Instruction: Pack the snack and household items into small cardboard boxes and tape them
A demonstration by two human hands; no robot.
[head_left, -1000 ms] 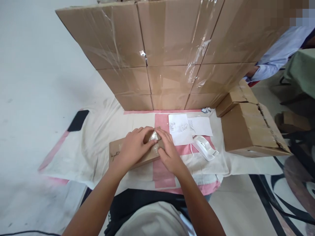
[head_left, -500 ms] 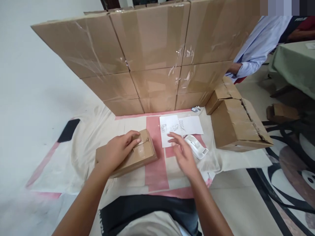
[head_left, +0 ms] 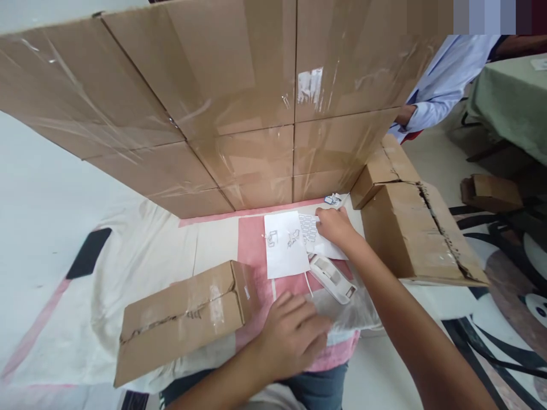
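**Right hand (head_left: 335,225) at the drawn sheet (head_left: 318,242)**

The sheet lies on our table (head_left: 213,245), our grip on it hidden; our left hand (head_left: 294,336) hovers apart, empty. The carton (head_left: 179,327) shows tape at one seam end; what remains, we cannot tell. Stacked boxes (head_left: 243,151) limit the far side; nearer, reaching looks easier.

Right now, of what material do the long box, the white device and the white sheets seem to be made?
Long box: cardboard, dull brown, with a ragged flap seam; the shiny tape is probably plastic film.
White device: probably hard plastic, smooth with rounded edges.
White sheets: apparently paper, thin and matte, with dark line drawings.
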